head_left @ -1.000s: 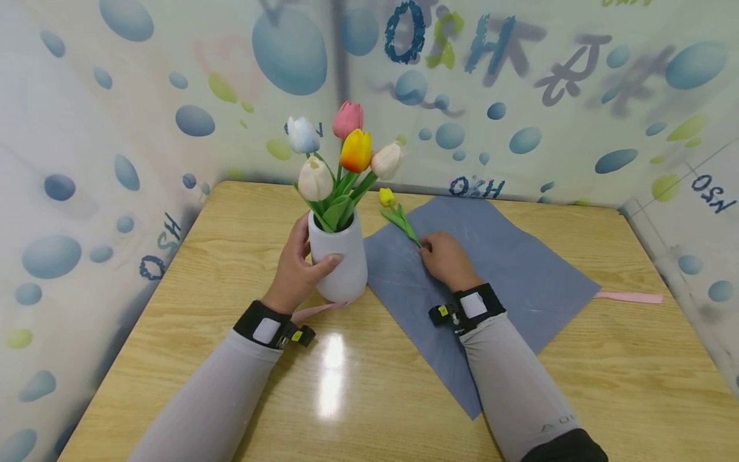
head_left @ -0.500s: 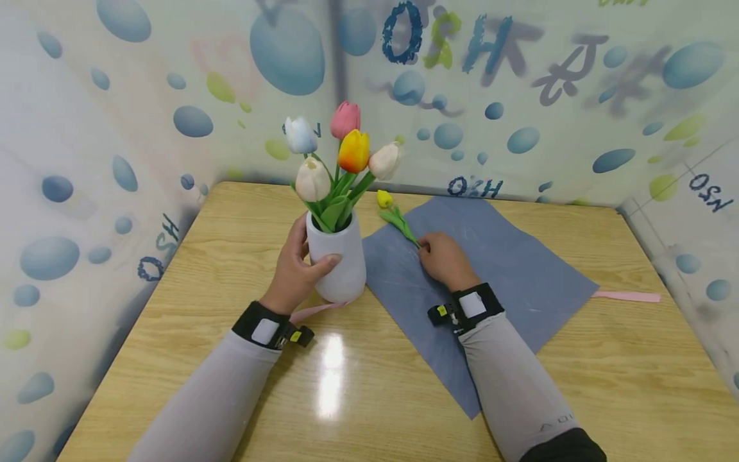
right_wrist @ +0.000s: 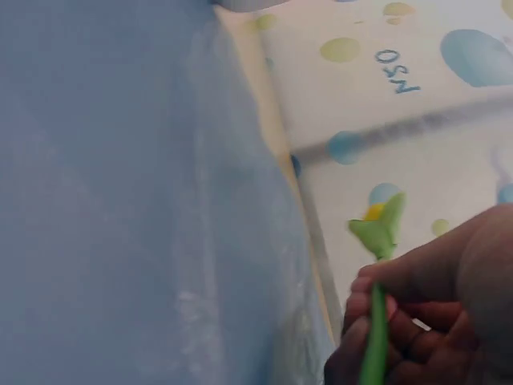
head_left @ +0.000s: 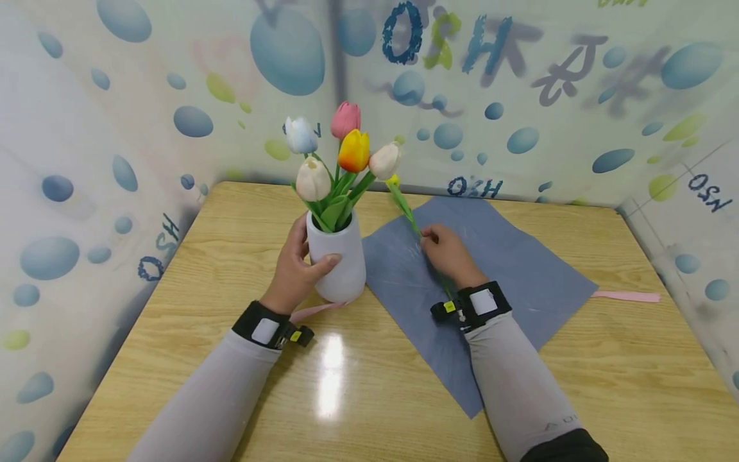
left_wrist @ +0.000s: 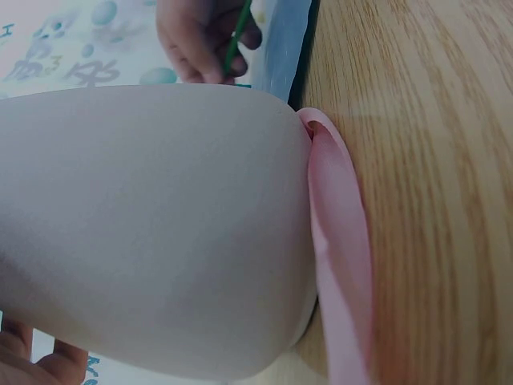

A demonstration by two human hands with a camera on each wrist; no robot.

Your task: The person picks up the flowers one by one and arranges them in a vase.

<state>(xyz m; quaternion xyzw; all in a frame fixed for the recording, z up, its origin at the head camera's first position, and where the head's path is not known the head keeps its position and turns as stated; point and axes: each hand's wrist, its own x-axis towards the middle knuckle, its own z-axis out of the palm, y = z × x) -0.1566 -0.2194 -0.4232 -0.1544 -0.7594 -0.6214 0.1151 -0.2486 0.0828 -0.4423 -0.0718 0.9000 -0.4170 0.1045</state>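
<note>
A white vase (head_left: 340,263) stands on the table, holding several tulips (head_left: 354,151) in white, pale blue, pink and orange-yellow. My left hand (head_left: 297,266) grips the vase's left side, thumb across its front; in the left wrist view the vase (left_wrist: 160,224) fills much of the frame. Over the grey-blue sheet (head_left: 519,276), my right hand (head_left: 450,253) pinches the green stem of a yellow tulip (head_left: 407,208), whose bloom is partly hidden behind a white one. The right wrist view shows the stem (right_wrist: 377,337) between thumb and fingers.
A pink ribbon (left_wrist: 345,241) lies by the vase's base. Another pink strip (head_left: 629,296) sticks out at the sheet's right corner. Patterned walls (head_left: 450,96) rise behind and beside the wooden table (head_left: 392,417).
My right hand has lifted slightly, raising the yellow tulip and tilting it more upright, with its bloom now behind the white tulip. My left hand and the vase stay put.
</note>
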